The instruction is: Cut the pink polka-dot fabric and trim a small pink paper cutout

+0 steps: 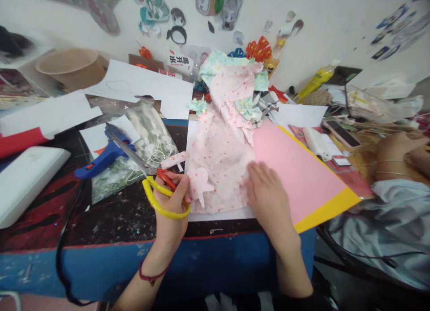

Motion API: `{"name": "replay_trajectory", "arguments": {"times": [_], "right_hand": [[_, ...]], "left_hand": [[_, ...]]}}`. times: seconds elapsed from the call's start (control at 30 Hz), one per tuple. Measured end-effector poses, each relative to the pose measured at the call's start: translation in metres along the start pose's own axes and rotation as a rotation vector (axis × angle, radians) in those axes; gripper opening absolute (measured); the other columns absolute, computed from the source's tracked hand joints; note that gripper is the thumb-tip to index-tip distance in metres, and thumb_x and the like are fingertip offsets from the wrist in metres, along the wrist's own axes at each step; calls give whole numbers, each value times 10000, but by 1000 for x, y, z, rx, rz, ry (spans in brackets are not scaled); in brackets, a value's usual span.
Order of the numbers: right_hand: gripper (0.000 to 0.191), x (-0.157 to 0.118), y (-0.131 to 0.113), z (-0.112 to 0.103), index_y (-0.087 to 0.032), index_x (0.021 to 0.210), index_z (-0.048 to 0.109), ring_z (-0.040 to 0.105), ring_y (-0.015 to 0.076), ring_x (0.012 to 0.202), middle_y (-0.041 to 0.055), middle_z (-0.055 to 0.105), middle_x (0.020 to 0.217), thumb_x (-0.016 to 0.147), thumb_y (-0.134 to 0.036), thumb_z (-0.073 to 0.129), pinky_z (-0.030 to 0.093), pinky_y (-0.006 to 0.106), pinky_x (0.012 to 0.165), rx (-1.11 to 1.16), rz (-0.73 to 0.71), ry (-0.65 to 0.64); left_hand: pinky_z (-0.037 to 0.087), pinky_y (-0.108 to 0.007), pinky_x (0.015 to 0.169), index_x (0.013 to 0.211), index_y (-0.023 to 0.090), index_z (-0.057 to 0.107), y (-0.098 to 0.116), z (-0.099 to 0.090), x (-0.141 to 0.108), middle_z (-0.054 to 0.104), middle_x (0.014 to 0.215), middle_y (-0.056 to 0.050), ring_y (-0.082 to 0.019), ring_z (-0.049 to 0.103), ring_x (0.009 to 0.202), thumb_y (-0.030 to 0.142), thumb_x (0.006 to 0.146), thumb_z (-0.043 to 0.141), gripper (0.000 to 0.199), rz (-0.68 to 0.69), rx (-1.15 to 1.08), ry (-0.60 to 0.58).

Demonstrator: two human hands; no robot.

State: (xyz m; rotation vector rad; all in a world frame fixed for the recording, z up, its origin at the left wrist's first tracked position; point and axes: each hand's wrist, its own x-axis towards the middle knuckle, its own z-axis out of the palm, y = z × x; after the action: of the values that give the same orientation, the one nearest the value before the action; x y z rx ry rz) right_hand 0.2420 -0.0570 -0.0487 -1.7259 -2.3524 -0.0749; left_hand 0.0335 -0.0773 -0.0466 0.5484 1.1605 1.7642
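Note:
Pink spotted cloth (223, 167) lies spread over white paper, with a gathered pink piece (231, 89) and mint-green ruffles (247, 108) at its top. A small pale pink cutout (200, 184) rests on its lower left part. My left hand (173, 208) is closed around the scissors (166, 212), which have yellow handles and blades pointing up and to the left. Something red also shows at its fingers. My right hand (268, 194) lies flat, palm down, on the right edge of the cloth, fingers stretched out and holding nothing.
A blue glue gun (102, 158) lies over a plastic bag of white strings (152, 136) on the left. Pink (295, 172) and yellow sheets are at the right, near a phone (341, 133). Another person's arm (393, 156) is at the far right. A white box (32, 183) sits far left.

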Motion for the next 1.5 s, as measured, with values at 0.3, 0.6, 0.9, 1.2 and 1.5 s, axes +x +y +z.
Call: {"name": "replay_trajectory", "arguments": {"times": [0.3, 0.6, 0.9, 1.2, 1.5], "right_hand": [[469, 3, -3, -1, -108, 1429, 589, 483, 314, 1450, 102, 559, 1512, 1074, -298, 348, 422, 534, 1202, 4, -189, -27], [487, -2, 3, -6, -191, 1533, 464, 430, 246, 1492, 46, 484, 1582, 1079, -330, 358, 400, 483, 1224, 62, -282, -147], [524, -2, 8, -10, -286, 1598, 337, 325, 204, 1549, 13, 346, 1664, 1082, -379, 345, 360, 461, 1249, 157, -342, -217], [549, -8, 7, -5, -249, 1620, 286, 255, 209, 1574, 43, 304, 1678, 1084, -363, 306, 294, 492, 1278, 158, -224, -153], [558, -5, -13, -5, -120, 1600, 319, 240, 233, 1579, 128, 320, 1666, 1073, -300, 294, 296, 482, 1276, 106, -154, -24]], "left_hand": [[360, -159, 466, 841, 186, 506, -2, -2, 0, 526, 514, 94, -42, 444, 415, 152, 733, 780, 296, -2, -9, 18], [352, -168, 456, 838, 194, 486, 0, 1, 0, 551, 566, 92, -38, 452, 412, 151, 712, 789, 331, -20, -28, 41], [366, -176, 461, 841, 190, 495, -1, -1, 0, 545, 539, 95, -47, 462, 408, 147, 725, 784, 314, -28, -35, 27], [366, -165, 463, 826, 195, 487, 0, -1, -1, 512, 497, 100, -51, 454, 408, 153, 733, 772, 303, -15, -6, 8], [350, -158, 459, 810, 192, 494, 0, 0, 0, 524, 506, 95, -46, 452, 419, 136, 716, 776, 303, -11, -49, -1]]}}
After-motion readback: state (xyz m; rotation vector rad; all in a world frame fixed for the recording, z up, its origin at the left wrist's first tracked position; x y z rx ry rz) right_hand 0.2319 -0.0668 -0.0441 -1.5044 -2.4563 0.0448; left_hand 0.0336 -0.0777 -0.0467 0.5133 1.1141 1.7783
